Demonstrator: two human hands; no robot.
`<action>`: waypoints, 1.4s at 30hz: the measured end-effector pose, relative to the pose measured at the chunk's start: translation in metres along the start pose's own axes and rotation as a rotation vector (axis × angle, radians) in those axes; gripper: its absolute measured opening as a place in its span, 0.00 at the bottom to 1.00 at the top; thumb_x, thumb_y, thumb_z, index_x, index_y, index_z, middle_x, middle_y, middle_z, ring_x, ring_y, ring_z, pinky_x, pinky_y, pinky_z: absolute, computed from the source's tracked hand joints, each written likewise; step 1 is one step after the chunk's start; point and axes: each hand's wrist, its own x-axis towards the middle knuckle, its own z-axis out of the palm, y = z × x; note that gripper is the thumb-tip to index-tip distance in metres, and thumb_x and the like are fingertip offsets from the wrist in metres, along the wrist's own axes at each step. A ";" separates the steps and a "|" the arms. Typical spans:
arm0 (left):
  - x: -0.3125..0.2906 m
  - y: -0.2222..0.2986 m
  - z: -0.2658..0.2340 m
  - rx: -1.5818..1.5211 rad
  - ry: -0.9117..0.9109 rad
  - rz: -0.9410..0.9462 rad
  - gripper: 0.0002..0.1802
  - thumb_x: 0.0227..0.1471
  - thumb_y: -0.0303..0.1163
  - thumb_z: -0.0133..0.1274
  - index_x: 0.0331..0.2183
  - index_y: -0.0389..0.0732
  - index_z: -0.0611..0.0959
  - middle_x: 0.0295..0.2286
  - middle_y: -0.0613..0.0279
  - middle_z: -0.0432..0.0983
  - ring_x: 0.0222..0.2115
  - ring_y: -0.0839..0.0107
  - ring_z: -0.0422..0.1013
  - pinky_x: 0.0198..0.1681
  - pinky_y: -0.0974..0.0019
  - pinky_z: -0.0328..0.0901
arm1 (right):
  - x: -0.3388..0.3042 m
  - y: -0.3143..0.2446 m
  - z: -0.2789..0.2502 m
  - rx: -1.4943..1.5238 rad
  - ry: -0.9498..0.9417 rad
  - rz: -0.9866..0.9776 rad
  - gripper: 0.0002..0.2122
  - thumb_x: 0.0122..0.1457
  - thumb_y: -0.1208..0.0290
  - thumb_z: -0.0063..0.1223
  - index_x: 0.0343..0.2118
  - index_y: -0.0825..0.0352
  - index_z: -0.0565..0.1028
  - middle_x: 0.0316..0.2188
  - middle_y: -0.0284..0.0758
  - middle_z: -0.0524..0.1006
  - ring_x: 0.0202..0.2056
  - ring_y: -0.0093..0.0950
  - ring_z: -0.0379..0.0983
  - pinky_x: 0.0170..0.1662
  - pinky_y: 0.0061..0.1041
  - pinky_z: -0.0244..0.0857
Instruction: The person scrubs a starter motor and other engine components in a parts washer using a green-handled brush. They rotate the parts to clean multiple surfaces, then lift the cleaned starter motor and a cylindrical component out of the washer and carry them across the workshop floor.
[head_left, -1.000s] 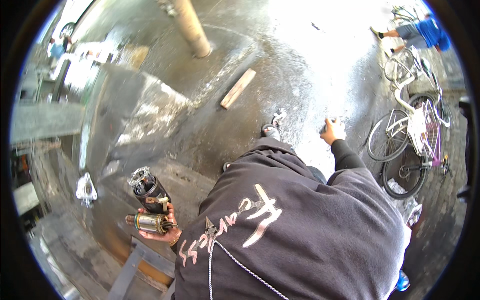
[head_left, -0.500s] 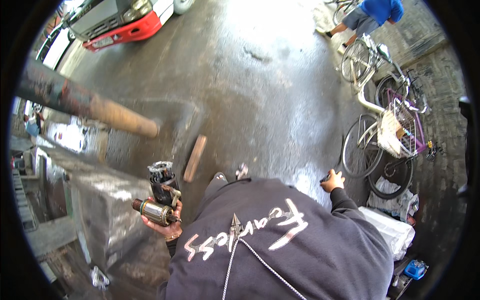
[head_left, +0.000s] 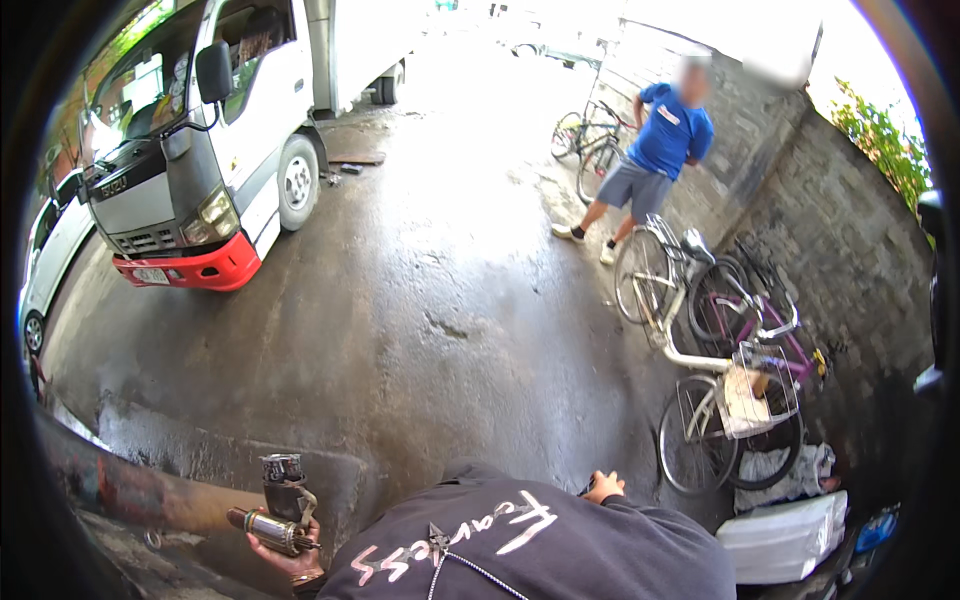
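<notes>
Fingers (head_left: 262,541) of the left hand (head_left: 285,555) are curled around a short metal cylinder (head_left: 268,530), brassy and grey, which lies roughly level across the palm with one end poking out to the left. A darker, blackish part (head_left: 284,482) stands upright just above that hand, touching or nearly touching the cylinder; I cannot tell from here whether the same hand grips it too. The right hand (head_left: 603,487) shows only as a bit of knuckle and thumb over the edge of the dark hooded top (head_left: 520,550) with pale lettering, so whether it is clenched or loose cannot be told. Both hands sit low, at the bottom of the view, above wet, stained concrete ground (head_left: 420,330). Behind the left hand a rusty pipe (head_left: 130,490) runs slantwise. Further out, a white truck with a red bumper (head_left: 200,190) is parked at the left, bicycles (head_left: 720,360) lean along a block wall (head_left: 850,230) at the right, and a person in a blue shirt (head_left: 660,150) stands beside them, well apart.
</notes>
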 end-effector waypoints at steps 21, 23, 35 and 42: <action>-0.095 0.148 -0.014 -0.126 0.384 0.811 0.29 0.50 0.66 0.45 0.39 0.54 0.80 0.37 0.61 0.79 0.34 0.48 0.76 0.26 0.42 0.69 | 0.033 -0.529 -0.011 -0.349 0.229 -0.872 0.39 0.32 0.70 0.75 0.53 0.59 0.66 0.58 0.53 0.61 0.57 0.57 0.61 0.59 0.47 0.61; -0.061 0.177 -0.023 -0.066 0.380 0.784 0.31 0.47 0.70 0.45 0.41 0.58 0.79 0.41 0.54 0.77 0.37 0.44 0.74 0.30 0.40 0.69 | 0.019 -0.583 -0.003 -0.273 0.201 -0.804 0.40 0.32 0.69 0.75 0.53 0.59 0.66 0.58 0.53 0.61 0.57 0.56 0.61 0.59 0.47 0.61; 0.178 0.360 0.041 -0.184 0.313 0.956 0.32 0.49 0.66 0.48 0.45 0.53 0.80 0.44 0.54 0.77 0.40 0.45 0.75 0.36 0.34 0.70 | -0.153 -0.999 0.155 -0.466 0.088 -1.125 0.35 0.36 0.57 0.71 0.51 0.58 0.68 0.54 0.50 0.67 0.59 0.51 0.60 0.59 0.46 0.59; 0.257 0.458 0.057 -0.243 0.422 1.219 0.32 0.48 0.66 0.49 0.43 0.52 0.80 0.47 0.54 0.75 0.49 0.44 0.70 0.39 0.31 0.68 | -0.304 -1.239 0.286 -0.604 -0.031 -1.444 0.34 0.37 0.55 0.69 0.50 0.56 0.69 0.54 0.51 0.66 0.57 0.53 0.62 0.58 0.47 0.59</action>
